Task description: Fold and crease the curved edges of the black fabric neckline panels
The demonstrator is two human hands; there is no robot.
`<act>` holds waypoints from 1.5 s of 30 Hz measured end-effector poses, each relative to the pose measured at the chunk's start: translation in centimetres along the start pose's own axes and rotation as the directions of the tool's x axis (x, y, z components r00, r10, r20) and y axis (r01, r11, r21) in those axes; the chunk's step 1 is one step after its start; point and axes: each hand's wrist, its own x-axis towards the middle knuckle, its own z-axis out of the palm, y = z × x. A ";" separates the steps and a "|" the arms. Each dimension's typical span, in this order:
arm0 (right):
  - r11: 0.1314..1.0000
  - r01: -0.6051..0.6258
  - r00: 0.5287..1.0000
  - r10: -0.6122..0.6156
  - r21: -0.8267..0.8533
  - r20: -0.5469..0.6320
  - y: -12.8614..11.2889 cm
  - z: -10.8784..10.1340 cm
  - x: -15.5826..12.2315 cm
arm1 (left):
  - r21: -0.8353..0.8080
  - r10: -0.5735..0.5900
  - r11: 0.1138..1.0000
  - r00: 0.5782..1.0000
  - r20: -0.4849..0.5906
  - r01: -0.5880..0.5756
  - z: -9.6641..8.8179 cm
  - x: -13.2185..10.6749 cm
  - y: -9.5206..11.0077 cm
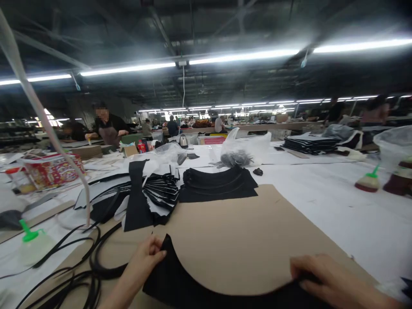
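A curved black fabric piece spans the front of the brown board, its concave edge facing away from me. My left hand pinches its upper left corner between thumb and fingers. Over at the right, my right hand grips the other end, and part of that end is hidden under the fingers and the frame's bottom edge. Beyond the board's middle lies a stack of curved black pieces. Left of that stack, a fanned pile of black and white pieces rests beside a flat black strip.
Coiled black strips lie on the left near a green-capped bottle. Another green-tipped bottle stands at right. A clear plastic bag sits at the back, and a hanging hose crosses the left side. A co-worker stands further off.
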 end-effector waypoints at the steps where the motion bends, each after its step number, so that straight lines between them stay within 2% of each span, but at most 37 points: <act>1: 0.998 0.054 0.987 -0.055 0.008 0.149 0.1 -1.8 2.8 | -0.027 0.006 1.000 1.000 -0.010 -0.006 0.3 2.1 0.7; 3: 0.991 0.072 0.978 -0.049 -0.110 0.203 0.2 -4.5 8.3 | -0.054 0.010 0.998 0.999 -0.045 -0.012 1.0 6.5 2.1; 5: 0.973 0.053 0.981 -0.009 -0.224 0.196 0.6 -5.9 13.5 | -0.038 0.010 0.999 0.996 -0.092 -0.013 1.7 11.0 3.4; 8: 0.955 -0.006 0.987 0.052 -0.297 0.149 1.5 -5.7 20.5 | 0.052 0.026 0.999 0.984 -0.178 -0.017 2.5 17.4 5.1; 11: 0.931 -0.075 0.990 0.112 -0.358 0.084 2.2 -4.6 26.3 | 0.174 0.076 0.984 0.959 -0.273 -0.029 3.3 22.4 6.4; 14: 0.913 -0.124 0.992 0.126 -0.389 -0.020 2.2 -3.4 30.3 | 0.294 0.131 0.956 0.925 -0.357 -0.023 4.6 24.8 6.9; 16: 0.914 -0.123 0.992 0.097 -0.385 -0.086 1.9 -2.5 31.3 | 0.368 0.181 0.929 0.899 -0.400 -0.023 5.7 24.9 6.6; 18: 0.926 -0.084 0.991 0.040 -0.367 -0.124 1.8 -1.5 30.8 | 0.441 0.256 0.896 0.878 -0.404 -0.058 6.8 23.7 6.1; 20: 0.940 -0.008 0.992 -0.035 -0.342 -0.119 1.7 -0.7 28.7 | 0.501 0.334 0.856 0.875 -0.350 -0.127 7.9 21.8 5.6; 22: 0.947 0.072 0.992 -0.101 -0.313 -0.078 2.1 -0.3 25.3 | 0.530 0.396 0.818 0.887 -0.239 -0.223 9.1 19.2 5.3; 24: 0.952 0.119 0.991 -0.131 -0.280 -0.022 2.9 -0.6 20.8 | 0.513 0.445 0.787 0.891 -0.089 -0.341 10.4 16.2 4.9; 26: 0.961 0.103 0.995 -0.101 -0.256 0.020 4.2 -1.8 15.6 | 0.454 0.487 0.764 0.871 0.062 -0.459 11.7 13.2 4.0; 28: 0.968 0.016 0.999 -0.006 -0.249 0.039 6.2 -3.9 9.9 | 0.379 0.515 0.753 0.840 0.171 -0.539 12.9 10.7 2.3; 30: 0.957 -0.126 0.990 0.139 -0.260 0.035 8.4 -6.5 3.8 | 0.321 0.551 0.732 0.800 0.239 -0.600 14.2 9.3 0.2; 32: 0.922 -0.272 0.956 0.291 -0.277 0.028 10.3 -9.0 -2.5 | 0.296 0.579 0.718 0.776 0.250 -0.631 15.9 8.5 -1.3; 34: 0.878 -0.382 0.913 0.407 -0.289 0.029 11.7 -10.7 -8.4 | 0.259 0.599 0.707 0.752 0.274 -0.658 17.9 7.3 -1.0; 35: 0.861 -0.417 0.895 0.445 -0.291 0.033 12.1 -11.1 -11.0 | 0.233 0.604 0.704 0.738 0.300 -0.671 18.8 6.3 -0.1; 37: 0.846 -0.451 0.876 0.480 -0.285 0.038 12.5 -11.1 -14.8 | 0.165 0.616 0.687 0.688 0.384 -0.708 20.8 3.7 3.3; 39: 0.848 -0.453 0.878 0.478 -0.274 0.030 12.6 -10.6 -16.9 | 0.088 0.644 0.641 0.597 0.478 -0.762 22.9 0.4 7.9; 42: 0.858 -0.439 0.889 0.457 -0.266 0.010 12.8 -9.7 -17.6 | -0.018 0.697 0.580 0.484 0.529 -0.814 26.3 -4.3 14.4; 43: 0.863 -0.430 0.894 0.448 -0.264 0.009 13.0 -9.5 -17.5 | -0.045 0.697 0.573 0.458 0.552 -0.818 27.3 -5.7 16.2; 45: 0.878 -0.405 0.906 0.423 -0.255 0.019 13.5 -9.4 -17.2 | -0.073 0.685 0.577 0.433 0.586 -0.813 29.3 -7.6 19.0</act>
